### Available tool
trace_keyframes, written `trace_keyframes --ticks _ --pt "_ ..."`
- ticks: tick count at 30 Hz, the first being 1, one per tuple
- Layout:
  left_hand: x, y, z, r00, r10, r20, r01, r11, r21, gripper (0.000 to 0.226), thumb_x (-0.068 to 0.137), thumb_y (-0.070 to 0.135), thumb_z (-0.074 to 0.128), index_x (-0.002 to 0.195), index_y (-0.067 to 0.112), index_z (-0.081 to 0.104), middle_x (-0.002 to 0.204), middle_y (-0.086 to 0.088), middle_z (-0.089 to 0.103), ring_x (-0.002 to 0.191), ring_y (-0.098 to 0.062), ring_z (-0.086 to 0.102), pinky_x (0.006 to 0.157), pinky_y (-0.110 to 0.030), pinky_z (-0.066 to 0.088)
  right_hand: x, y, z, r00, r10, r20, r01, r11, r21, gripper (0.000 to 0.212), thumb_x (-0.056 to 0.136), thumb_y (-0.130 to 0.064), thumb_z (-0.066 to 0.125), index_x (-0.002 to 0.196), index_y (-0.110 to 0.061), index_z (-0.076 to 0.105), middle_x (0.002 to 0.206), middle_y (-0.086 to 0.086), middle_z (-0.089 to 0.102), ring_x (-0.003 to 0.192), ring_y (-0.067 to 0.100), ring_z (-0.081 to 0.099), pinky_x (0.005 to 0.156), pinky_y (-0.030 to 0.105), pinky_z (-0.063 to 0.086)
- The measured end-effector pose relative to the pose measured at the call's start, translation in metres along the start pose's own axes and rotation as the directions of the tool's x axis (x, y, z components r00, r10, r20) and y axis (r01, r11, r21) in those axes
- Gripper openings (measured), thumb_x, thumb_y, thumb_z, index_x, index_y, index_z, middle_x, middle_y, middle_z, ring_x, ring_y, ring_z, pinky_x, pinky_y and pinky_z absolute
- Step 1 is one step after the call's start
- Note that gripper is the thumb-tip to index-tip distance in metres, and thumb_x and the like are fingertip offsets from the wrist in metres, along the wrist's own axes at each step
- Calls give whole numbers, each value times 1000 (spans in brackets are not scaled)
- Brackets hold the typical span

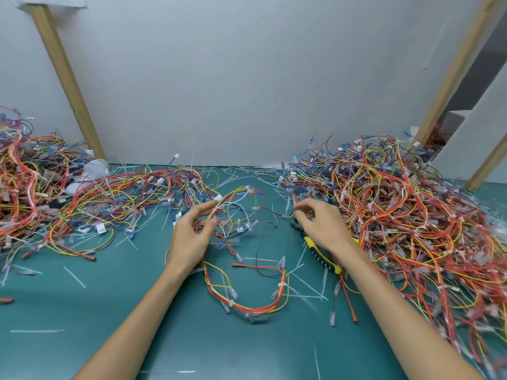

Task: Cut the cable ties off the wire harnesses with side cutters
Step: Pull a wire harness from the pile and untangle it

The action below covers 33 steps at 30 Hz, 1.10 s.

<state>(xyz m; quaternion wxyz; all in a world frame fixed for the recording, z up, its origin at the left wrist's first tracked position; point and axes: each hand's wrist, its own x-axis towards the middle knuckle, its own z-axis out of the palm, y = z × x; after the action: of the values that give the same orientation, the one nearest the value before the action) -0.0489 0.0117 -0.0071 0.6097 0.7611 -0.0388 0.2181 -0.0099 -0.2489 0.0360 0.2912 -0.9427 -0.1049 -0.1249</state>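
A wire harness (247, 303) of red, orange and yellow wires with white cable ties lies looped on the green mat in front of me. My left hand (192, 234) pinches its upper part near a white tie (218, 208). My right hand (321, 226) hovers with fingers spread just above the side cutters (325, 256), which have yellow-and-black handles and lie on the mat under my wrist. Their jaws point up-left and are partly hidden by my hand.
Big tangled piles of harnesses lie to the right (411, 215) and left (41, 187). Cut white tie pieces (74, 277) are scattered over the green mat (109, 311). A white wall (247, 91) with wooden posts stands behind. A white cloth (90, 174) sits at the left.
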Motion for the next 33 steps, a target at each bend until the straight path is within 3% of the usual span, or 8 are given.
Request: trace_keyframes --ticks 4,9,13,15,19,23,27,33 --pt "0 6 2 1000 0 15 1 999 -39 24 93 7 63 113 18 65 102 -5 74 89 -7 72 77 -12 50 0 -15 0 998 -52 -30 56 988 144 21 93 -20 61 113 -18 69 96 -6 68 80 -6 57 75 1 39" --pt "1 23 2 985 -46 168 87 966 -243 25 93 4 60 115 15 66 100 -1 73 93 -18 72 78 -16 52 16 -47 14 986 -16 164 -46 928 369 39 93 -26 64 130 -16 56 110 -6 61 103 8 58 95 25 42" --pt "11 38 -9 939 -158 306 280 866 -414 25 91 7 56 113 15 65 99 -3 73 94 -22 71 82 -27 55 26 -64 9 983 -22 181 -102 759 643 5 96 -15 60 93 -14 63 86 0 69 74 11 66 63 20 48" --pt "20 50 -17 929 -170 329 285 895 -344 23 90 20 56 110 15 66 94 -5 73 91 -22 71 82 -32 51 32 -72 -1 988 -64 141 -47 741 670 9 95 -12 61 87 -17 62 77 0 68 61 10 64 54 19 46" --pt "38 76 -23 945 -64 321 70 998 -8 18 91 34 60 95 18 67 82 -5 74 82 -17 71 72 -17 49 45 -93 -19 984 -164 74 73 739 670 10 90 -5 67 99 -9 64 72 3 63 51 8 56 49 19 44" --pt "48 88 -24 990 -62 123 86 976 -202 8 97 11 55 91 11 61 77 -10 71 62 -17 69 55 -21 52 50 -84 -30 993 -99 65 5 577 817 34 85 -10 73 118 -11 65 74 1 65 63 12 53 55 21 41" --pt "45 86 -19 979 -189 77 203 863 -463 13 99 9 50 88 14 55 90 -18 64 66 -18 71 49 -20 52 41 -60 -14 982 -38 185 -150 436 887 21 85 -12 69 106 -13 69 70 -4 66 67 9 56 54 19 41" --pt "39 74 -17 950 -312 28 273 782 -560 13 101 11 44 91 11 53 79 -9 65 58 -17 65 53 -27 52 28 -30 14 932 240 271 -297 81 951 6 90 -19 63 94 -16 60 65 -6 67 62 9 67 46 17 44"
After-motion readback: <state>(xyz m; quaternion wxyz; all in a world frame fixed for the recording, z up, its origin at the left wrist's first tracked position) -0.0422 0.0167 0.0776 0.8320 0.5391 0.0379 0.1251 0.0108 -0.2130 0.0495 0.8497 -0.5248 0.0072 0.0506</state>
